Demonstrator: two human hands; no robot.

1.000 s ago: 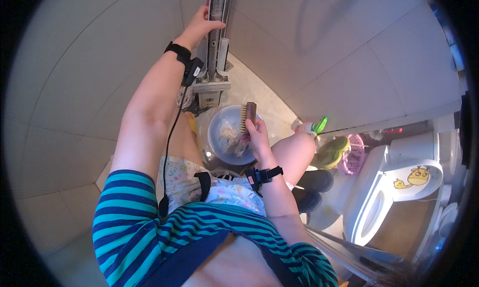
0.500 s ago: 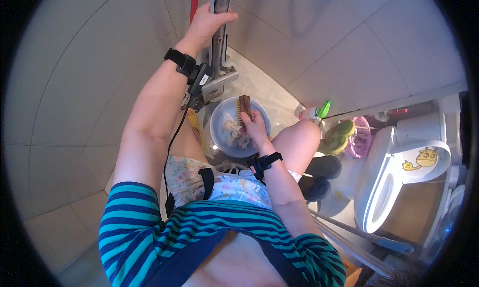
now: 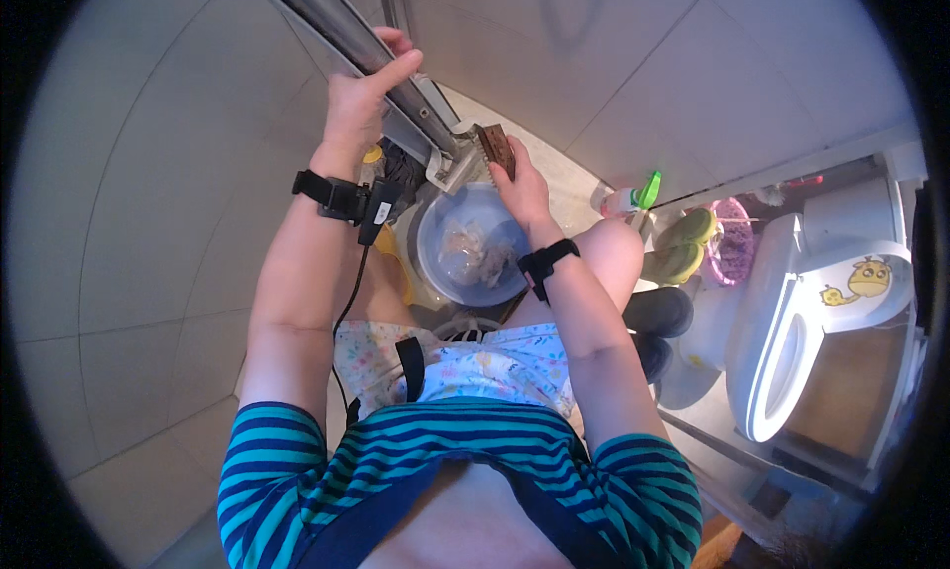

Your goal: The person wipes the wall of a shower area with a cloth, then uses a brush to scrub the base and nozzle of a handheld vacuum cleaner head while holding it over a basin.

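My left hand (image 3: 358, 102) is wrapped around a long grey metal pole with a channel-like side (image 3: 322, 17), now leaning up to the left. At its lower end is a wider pale bracket (image 3: 453, 165). My right hand (image 3: 527, 185) grips a brown wooden scrub brush (image 3: 498, 147), its bristles against or very close to the bracket; exact contact is hard to see. Below them, a light-blue basin (image 3: 426, 242) on the floor holds water and a crumpled pale cloth (image 3: 477, 255).
A spray bottle with a green top (image 3: 633, 197), green slippers (image 3: 683, 247), a purple basket (image 3: 730, 242) and dark shoes (image 3: 658, 314) line the right side. Beyond them stands a white toilet (image 3: 767, 371). Tiled walls close in left and ahead. A dark bag (image 3: 401, 173) sits beside the bracket.
The pole has tipped from nearly upright to a slant toward the upper left, my left hand moving with it. My right hand has carried the brush from over the basin up to the bracket.
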